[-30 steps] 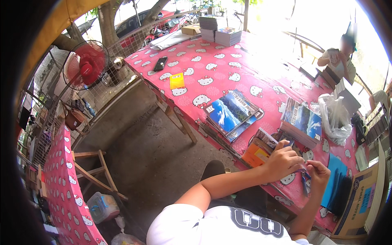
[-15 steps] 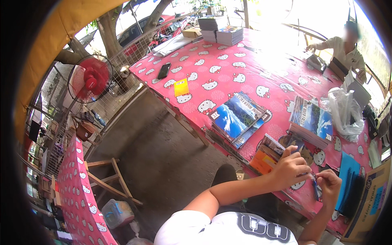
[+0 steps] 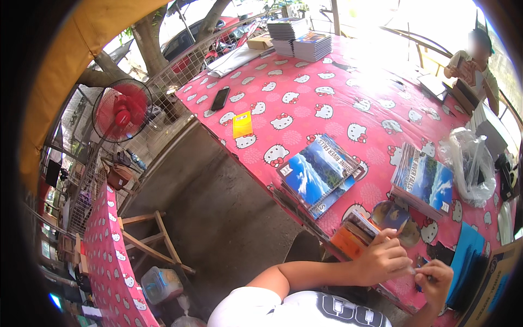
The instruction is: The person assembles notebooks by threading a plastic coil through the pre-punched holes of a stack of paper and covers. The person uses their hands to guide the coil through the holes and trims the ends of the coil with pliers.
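Observation:
My left hand (image 3: 385,260) and my right hand (image 3: 437,278) meet over the near edge of the table, fingertips pinched close together. Something small and thin seems to be between them, too small to name. A slim blue object shows partly beside my right fingers; I cannot tell whether they hold it. Beside my left hand lies an orange-covered booklet (image 3: 344,242) with other small booklets against it. Just beyond are round dark picture pieces (image 3: 390,214). To the right of my right hand are a bright blue cover (image 3: 467,242) and black spiral bindings (image 3: 462,280).
Two piles of spiral notebooks with landscape covers (image 3: 321,169) (image 3: 427,177) lie on the pink patterned tablecloth (image 3: 294,122). Around them are a clear plastic bag (image 3: 473,169), a cardboard box (image 3: 498,289), a yellow booklet (image 3: 242,125) and a phone (image 3: 220,99). A person sits across.
The view has shifted slightly. My hands stay together at the fingertips, and the blue object by my right hand is now more hidden. The person across has brought both hands up together.

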Available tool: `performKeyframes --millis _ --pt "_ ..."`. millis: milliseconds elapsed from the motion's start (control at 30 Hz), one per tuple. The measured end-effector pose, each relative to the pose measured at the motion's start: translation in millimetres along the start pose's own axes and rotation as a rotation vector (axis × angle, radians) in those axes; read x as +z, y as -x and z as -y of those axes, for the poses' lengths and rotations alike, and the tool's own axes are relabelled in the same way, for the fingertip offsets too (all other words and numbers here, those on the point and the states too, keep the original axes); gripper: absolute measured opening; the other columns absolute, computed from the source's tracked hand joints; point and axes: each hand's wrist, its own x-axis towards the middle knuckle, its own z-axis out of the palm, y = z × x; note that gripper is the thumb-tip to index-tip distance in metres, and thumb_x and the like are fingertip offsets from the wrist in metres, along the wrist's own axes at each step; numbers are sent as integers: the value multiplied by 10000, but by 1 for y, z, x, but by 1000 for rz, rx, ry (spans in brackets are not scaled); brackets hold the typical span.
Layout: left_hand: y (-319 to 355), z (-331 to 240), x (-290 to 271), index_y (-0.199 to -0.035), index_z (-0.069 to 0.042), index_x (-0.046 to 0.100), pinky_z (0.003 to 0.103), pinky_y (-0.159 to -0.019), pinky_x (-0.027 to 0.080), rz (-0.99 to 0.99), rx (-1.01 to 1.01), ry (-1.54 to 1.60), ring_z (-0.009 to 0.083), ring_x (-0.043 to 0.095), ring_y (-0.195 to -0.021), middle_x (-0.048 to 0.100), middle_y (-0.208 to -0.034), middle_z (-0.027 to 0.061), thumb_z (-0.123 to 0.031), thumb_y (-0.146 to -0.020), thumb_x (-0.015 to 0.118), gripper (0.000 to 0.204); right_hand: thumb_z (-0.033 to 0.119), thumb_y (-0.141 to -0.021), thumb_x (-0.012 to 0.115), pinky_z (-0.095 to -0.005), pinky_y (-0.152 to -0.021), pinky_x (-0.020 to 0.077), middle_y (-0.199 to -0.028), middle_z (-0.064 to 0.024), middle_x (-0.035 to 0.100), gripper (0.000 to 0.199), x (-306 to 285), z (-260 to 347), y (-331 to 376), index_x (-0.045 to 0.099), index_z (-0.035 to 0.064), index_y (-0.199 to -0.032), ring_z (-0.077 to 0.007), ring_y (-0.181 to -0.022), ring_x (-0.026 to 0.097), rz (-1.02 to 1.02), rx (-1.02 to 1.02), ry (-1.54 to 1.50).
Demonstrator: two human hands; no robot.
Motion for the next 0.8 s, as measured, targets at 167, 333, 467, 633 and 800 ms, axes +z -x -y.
performKeyframes --millis 167,333,467,633,800 --pt "-3 -5 5 -952 -123 659 388 -991 306 -34 -51 -2 124 612 -859 631 -868 -19 -242 -793 709 205 289 -747 767 -282 -509 380 -676 -79 575 326 9 6 9 649 -12 -794 -167 -573 533 -82 -16 163" --pt "-3 -5 5 -963 -92 643 389 -963 327 -46 47 -68 152 596 -911 623 -927 3 -141 -763 627 206 103 -823 697 -294 -650 461 -930 -93 624 188 7 19 5 680 60 -1005 -208 -793 589 -40 44 333" --pt "-3 -3 -2 -1014 -105 647 356 -958 317 9 83 -77 144 603 -970 634 -1029 3 -125 -734 623 282 71 -822 683 -266 -637 443 -811 -49 580 194 6 17 2 647 38 -1009 -146 -745 548 -51 215 54" --pt "-2 1 -6 -1023 -87 637 327 -917 327 31 158 -88 131 594 -965 623 -1065 9 -127 -778 594 251 46 -824 661 -263 -666 437 -821 -47 528 150 -2 22 -1 563 27 -936 -141 -754 513 29 231 17" --pt "0 1 -9 -1032 -59 631 303 -885 327 51 167 -40 149 597 -947 617 -1090 42 -125 -785 588 259 -8 -817 619 -312 -687 450 -850 -99 564 105 2 39 -6 575 16 -908 -218 -780 560 51 83 220"
